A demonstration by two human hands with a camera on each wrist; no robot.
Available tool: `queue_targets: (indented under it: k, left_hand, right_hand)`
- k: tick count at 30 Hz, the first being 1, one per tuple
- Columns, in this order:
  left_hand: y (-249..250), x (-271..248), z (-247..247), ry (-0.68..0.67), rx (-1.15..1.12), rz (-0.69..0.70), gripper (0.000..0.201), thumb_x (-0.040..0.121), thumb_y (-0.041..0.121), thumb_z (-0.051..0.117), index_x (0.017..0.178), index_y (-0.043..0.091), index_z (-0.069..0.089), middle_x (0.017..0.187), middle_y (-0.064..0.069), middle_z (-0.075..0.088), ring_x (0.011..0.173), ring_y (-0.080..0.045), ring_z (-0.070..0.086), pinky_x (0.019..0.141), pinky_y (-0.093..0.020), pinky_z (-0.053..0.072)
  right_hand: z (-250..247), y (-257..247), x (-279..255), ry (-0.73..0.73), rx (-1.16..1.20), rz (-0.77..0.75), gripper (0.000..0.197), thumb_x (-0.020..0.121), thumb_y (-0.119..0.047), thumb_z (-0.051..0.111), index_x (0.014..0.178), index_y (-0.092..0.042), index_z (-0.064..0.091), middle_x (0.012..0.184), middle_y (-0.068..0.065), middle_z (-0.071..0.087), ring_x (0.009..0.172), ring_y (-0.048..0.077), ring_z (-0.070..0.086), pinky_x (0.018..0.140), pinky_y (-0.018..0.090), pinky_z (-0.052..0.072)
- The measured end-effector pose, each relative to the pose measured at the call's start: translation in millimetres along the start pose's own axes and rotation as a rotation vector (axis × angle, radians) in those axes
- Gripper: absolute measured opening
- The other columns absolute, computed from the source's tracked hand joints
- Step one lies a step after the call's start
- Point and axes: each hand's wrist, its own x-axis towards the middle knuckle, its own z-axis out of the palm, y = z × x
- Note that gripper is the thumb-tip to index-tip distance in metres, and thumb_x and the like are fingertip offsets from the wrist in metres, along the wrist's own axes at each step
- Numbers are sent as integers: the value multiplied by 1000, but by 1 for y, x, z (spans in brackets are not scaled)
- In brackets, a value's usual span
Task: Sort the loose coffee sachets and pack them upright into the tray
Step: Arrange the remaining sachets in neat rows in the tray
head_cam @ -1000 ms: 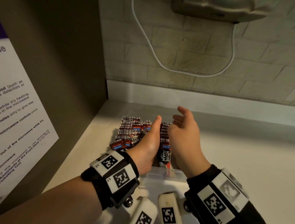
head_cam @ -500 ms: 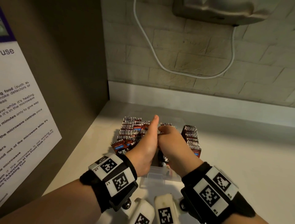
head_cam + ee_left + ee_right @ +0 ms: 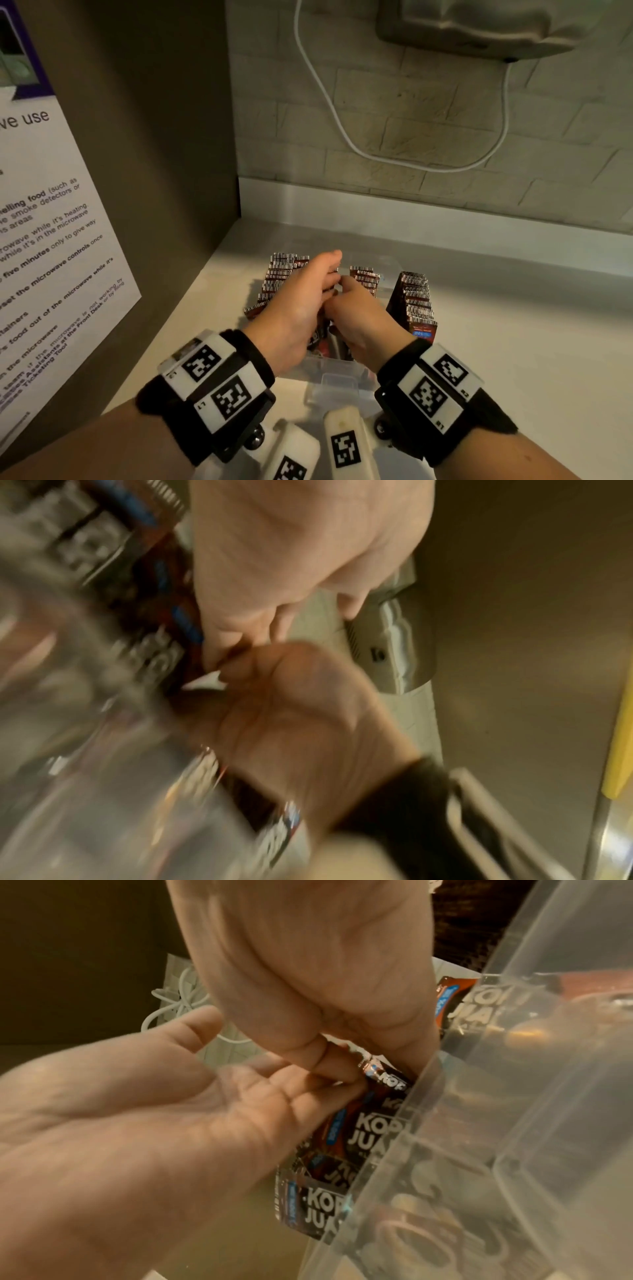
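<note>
Brown coffee sachets stand in rows in a clear plastic tray: a left row, a short middle row and a right row. Both hands reach into the middle of the tray. My left hand curls its fingers over the top edge of a few loose sachets lying against the tray wall. My right hand lays fairly straight fingers against the same sachets, thumb held apart. The left wrist view is blurred; both hands meet at a sachet corner.
The tray sits on a pale counter in a corner. A dark side panel with a printed notice stands at the left. A brick wall with a white cable rises behind, under a wall-mounted unit.
My right hand, raised with spread fingers a second ago, has dropped into the tray beside the left. The left hand has tipped over toward it, and the right row of sachets now shows.
</note>
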Motion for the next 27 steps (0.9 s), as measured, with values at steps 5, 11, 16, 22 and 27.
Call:
queue_targets:
  k: [5,11,16,22,27]
  left_hand:
    - [31,-9,-24,108,145,204,15,94,21,56,100,15,69,104,-4,73,99,-15,67,95,-32,48]
    - [17,-11,-72,382,273,244,13,88,12,59,93,23,64,94,7,61,86,-5,52,68,-24,36]
    - [-21,-10,-84,245,337,76,49,84,1,61,124,29,53,115,9,53,96,1,54,66,-18,43]
    - [-43,-8,-69,171,340,33,69,89,-9,43,134,43,43,111,14,65,102,-12,62,87,-27,49]
    - [-39,-8,-65,119,365,61,84,92,-5,37,147,54,14,140,11,45,122,-11,52,104,-31,43]
  right_hand:
    - [-5,5,3,-29,11,30,38,87,9,40,119,-10,47,110,18,62,97,33,65,76,47,58]
    - [-7,13,1,-113,21,16,42,85,6,52,120,-17,46,111,9,63,101,27,63,67,33,53]
    - [-4,23,2,-61,-39,-69,51,77,10,62,114,-23,47,108,5,66,99,22,66,87,44,55]
    - [1,19,6,-89,10,-72,51,82,11,56,119,-22,45,107,4,66,94,18,65,68,30,55]
    - [6,20,9,-64,-20,-101,53,76,9,65,116,-18,44,106,4,66,96,19,65,81,39,57]
